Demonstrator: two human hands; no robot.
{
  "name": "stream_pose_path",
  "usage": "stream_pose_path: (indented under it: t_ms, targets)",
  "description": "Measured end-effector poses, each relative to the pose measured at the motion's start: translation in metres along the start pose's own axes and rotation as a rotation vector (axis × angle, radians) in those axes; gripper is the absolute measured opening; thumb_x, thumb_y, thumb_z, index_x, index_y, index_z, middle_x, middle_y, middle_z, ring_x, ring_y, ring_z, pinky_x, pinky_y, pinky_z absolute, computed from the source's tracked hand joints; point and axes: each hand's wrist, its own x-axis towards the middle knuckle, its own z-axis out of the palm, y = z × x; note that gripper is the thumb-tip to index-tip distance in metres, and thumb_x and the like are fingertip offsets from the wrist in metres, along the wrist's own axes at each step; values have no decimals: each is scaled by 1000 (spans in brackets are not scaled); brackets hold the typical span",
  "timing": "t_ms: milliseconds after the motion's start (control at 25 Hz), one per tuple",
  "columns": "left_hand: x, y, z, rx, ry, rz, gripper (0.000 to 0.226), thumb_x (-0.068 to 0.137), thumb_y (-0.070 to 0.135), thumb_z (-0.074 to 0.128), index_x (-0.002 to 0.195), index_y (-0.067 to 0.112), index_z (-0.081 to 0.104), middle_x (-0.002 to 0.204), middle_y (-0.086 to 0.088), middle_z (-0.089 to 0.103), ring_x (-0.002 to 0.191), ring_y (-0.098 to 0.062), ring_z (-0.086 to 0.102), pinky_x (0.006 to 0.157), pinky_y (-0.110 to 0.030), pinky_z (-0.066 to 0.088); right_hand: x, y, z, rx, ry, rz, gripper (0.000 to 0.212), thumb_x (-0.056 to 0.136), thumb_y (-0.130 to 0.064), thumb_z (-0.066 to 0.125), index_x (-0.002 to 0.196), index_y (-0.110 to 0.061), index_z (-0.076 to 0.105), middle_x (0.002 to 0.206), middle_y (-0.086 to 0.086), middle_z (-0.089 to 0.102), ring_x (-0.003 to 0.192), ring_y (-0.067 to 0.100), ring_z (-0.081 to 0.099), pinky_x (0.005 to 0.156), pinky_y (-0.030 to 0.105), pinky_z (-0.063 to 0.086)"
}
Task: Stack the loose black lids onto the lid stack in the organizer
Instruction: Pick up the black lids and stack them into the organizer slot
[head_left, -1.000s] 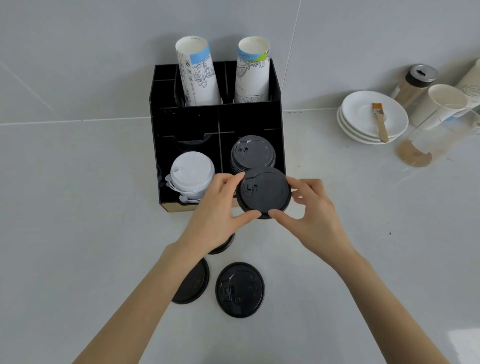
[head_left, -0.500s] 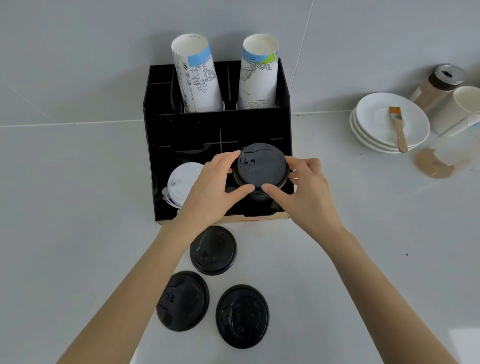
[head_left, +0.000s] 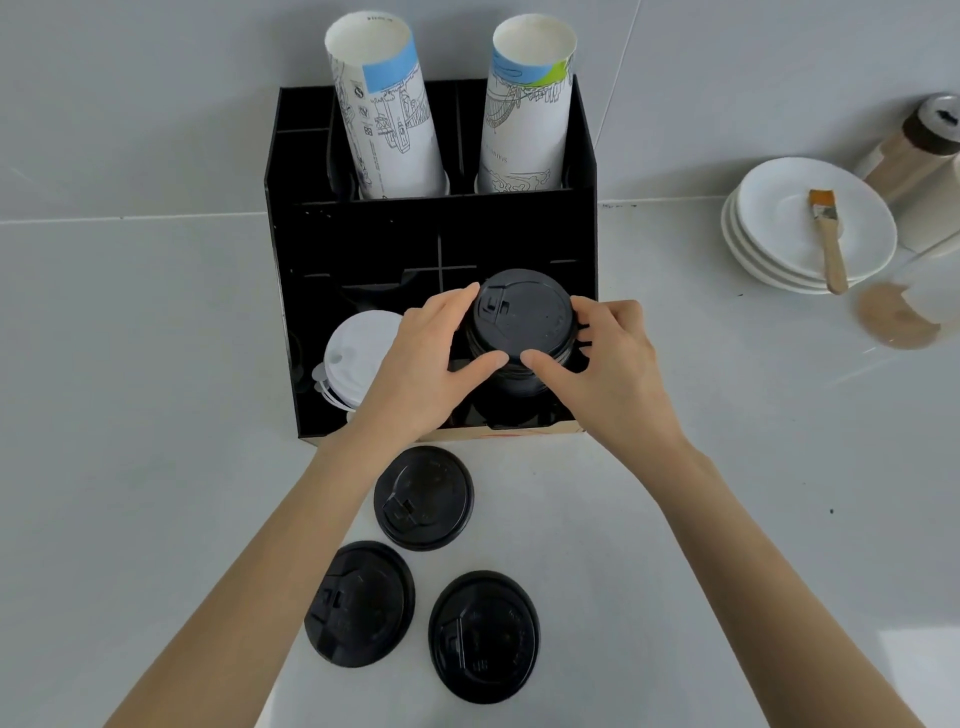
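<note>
A black organizer (head_left: 306, 291) stands against the wall. In its front right compartment sits the black lid stack (head_left: 519, 371). A black lid (head_left: 524, 312) rests on top of that stack, pinched at its rim by my left hand (head_left: 431, 364) and my right hand (head_left: 608, 369). Three loose black lids lie on the counter in front of the organizer: one nearest it (head_left: 423, 498), one lower left (head_left: 359, 603) and one lower right (head_left: 484, 636).
A white lid stack (head_left: 353, 353) fills the front left compartment. Two tall paper cup stacks (head_left: 384, 114) (head_left: 524, 109) stand in the rear compartments. At the right are stacked white saucers (head_left: 769, 249) with a brush (head_left: 828, 239), a shaker (head_left: 919, 140) and a glass (head_left: 904, 312).
Both hands carried the black lid from in front of the organizer up and back onto the black lid stack. The three loose lids came fully into view.
</note>
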Motion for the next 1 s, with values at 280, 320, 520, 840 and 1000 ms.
stream_pose_path:
  t_ms: [280, 320, 520, 840, 1000]
  targets:
    - [-5, -2, 6, 10, 12, 3, 64, 83, 29, 57, 136, 18, 24, 141, -5, 39, 124, -23, 37, 93, -29, 31, -7, 3, 5, -23, 9, -13, 62, 78, -30, 65, 129, -13, 36, 123, 10, 37, 113, 24, 46, 85, 27, 40]
    - [-5, -2, 5, 9, 11, -1, 64, 83, 29, 57, 137, 18, 24, 141, -5, 39, 124, -23, 37, 94, -30, 32, -7, 3, 4, -32, 4, -15, 63, 78, -30, 65, 130, -12, 35, 123, 10, 37, 114, 24, 45, 85, 26, 39]
    - [-17, 2, -2, -31, 38, -15, 63, 82, 28, 59, 135, 18, 27, 139, -6, 40, 123, -21, 40, 93, -26, 30, -20, -4, 1, -92, 30, -42, 65, 82, -30, 60, 134, -12, 26, 127, 12, 36, 117, 24, 38, 83, 25, 33]
    - [-72, -10, -26, -59, 117, -84, 50, 81, 25, 61, 126, 20, 41, 126, -5, 51, 105, -14, 44, 88, -27, 34, -68, -23, 10, -85, -20, -207, 47, 86, -21, 53, 129, -15, 36, 124, 5, 44, 108, 20, 46, 76, 15, 32]
    - [-99, -25, -25, -72, 93, -107, 48, 81, 23, 61, 125, 18, 43, 123, -5, 53, 112, -18, 48, 93, -25, 34, -86, -19, 27, -78, -136, -225, 38, 87, -19, 52, 124, -15, 44, 124, 1, 46, 107, 17, 51, 84, 28, 44]
